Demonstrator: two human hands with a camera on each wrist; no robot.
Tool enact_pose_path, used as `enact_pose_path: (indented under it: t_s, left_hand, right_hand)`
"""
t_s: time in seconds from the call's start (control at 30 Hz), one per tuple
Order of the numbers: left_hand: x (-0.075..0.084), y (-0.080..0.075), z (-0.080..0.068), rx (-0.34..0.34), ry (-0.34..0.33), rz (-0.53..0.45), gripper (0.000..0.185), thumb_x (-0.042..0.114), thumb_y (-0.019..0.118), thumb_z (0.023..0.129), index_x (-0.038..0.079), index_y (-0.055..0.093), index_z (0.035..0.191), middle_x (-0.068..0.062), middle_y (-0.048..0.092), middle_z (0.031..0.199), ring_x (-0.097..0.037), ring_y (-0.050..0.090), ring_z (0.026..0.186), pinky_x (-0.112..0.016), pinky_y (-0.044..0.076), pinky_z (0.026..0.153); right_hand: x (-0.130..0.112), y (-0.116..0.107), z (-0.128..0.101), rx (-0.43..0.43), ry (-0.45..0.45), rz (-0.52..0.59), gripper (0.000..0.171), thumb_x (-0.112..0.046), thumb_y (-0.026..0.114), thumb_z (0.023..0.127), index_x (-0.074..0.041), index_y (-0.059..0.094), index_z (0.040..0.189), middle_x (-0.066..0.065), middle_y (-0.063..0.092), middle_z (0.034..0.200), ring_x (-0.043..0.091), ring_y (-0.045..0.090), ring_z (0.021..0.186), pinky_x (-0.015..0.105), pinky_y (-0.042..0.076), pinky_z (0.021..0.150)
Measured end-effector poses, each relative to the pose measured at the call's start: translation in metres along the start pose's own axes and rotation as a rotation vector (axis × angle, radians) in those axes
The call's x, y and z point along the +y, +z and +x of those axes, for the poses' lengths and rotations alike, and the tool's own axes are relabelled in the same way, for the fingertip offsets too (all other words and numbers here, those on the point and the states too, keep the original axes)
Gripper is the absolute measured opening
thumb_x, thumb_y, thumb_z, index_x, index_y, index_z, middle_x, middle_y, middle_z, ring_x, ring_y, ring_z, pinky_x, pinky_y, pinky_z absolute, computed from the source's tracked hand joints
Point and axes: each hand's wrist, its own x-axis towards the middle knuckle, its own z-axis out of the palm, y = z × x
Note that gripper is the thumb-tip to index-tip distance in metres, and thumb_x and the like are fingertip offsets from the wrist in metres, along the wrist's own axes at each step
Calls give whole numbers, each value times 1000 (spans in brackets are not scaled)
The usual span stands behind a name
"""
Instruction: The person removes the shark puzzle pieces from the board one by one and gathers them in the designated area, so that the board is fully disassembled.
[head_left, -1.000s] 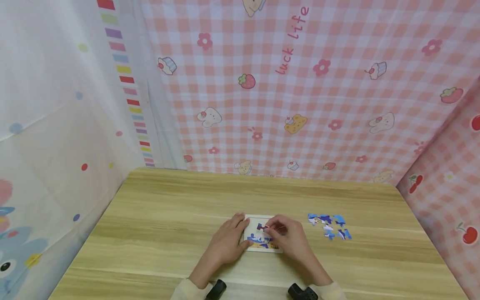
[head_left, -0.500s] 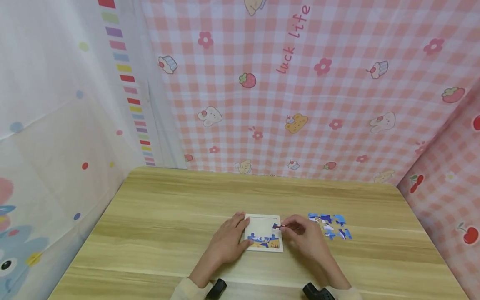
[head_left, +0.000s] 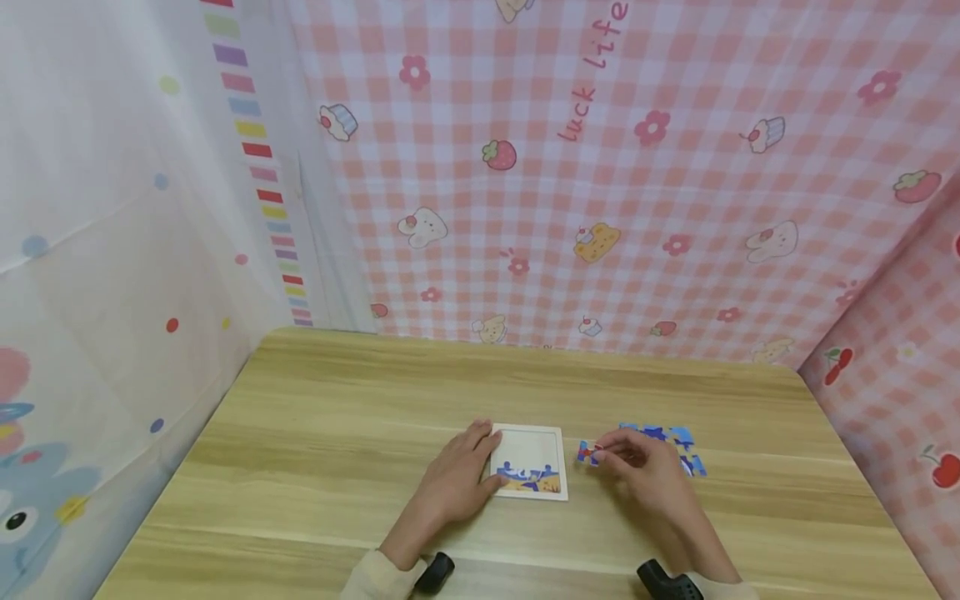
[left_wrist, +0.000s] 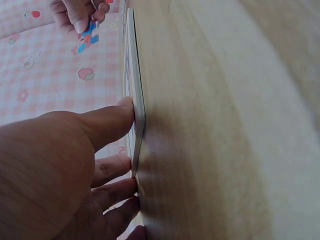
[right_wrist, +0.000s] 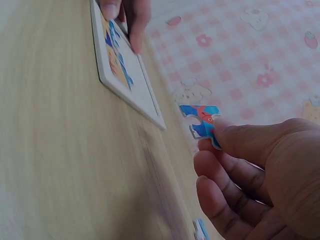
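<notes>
A white square puzzle tray (head_left: 527,429) lies on the table, its lower part filled with blue and sandy-yellow jigsaw pieces (head_left: 532,479). My left hand (head_left: 453,475) rests along the tray's left side. Its thumb and fairly straight fingers touch the rim, as the left wrist view (left_wrist: 55,165) also shows. To the right of the tray, my right hand (head_left: 648,471) pinches a blue jigsaw piece with a red figure (right_wrist: 204,117) between thumb and index finger. The piece is held up, apart from the tray. Its other fingers are loosely bent.
Several loose blue and white jigsaw pieces (head_left: 682,437) lie at the right, partly hidden behind the right hand. The wooden table (head_left: 375,400) meets a pink checked cloth (head_left: 465,192) at the back. White and red patterned cloths hang at the sides.
My right hand has moved right, away from over the tray, carrying the pinched jigsaw piece, which has turned to show its picture. My left hand stays on the tray.
</notes>
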Motion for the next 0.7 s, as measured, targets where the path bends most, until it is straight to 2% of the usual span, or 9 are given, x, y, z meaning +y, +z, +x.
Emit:
enact_pose_path:
  t_s: [0.33,0.7]
  left_hand:
    - [-1,2,2,-5,-1,6,65,37,65,100,6,46,154,-13,37,165,-31,32,155,-48,32,127]
    - [0,0,1,-10,-3,3,65,36,64,100,5,45,154,-14,37,165,-31,31,156,-48,31,127]
  right_hand:
    - [18,-19,1,55,-61,-37,7,-14,76,93,-13,75,100,1,77,91,6,69,77,19,58,68]
    - [33,-33,3,60,-23,-127,7,-16,77,92,-13,74,98,2,76,90,4,65,75,19,55,63]
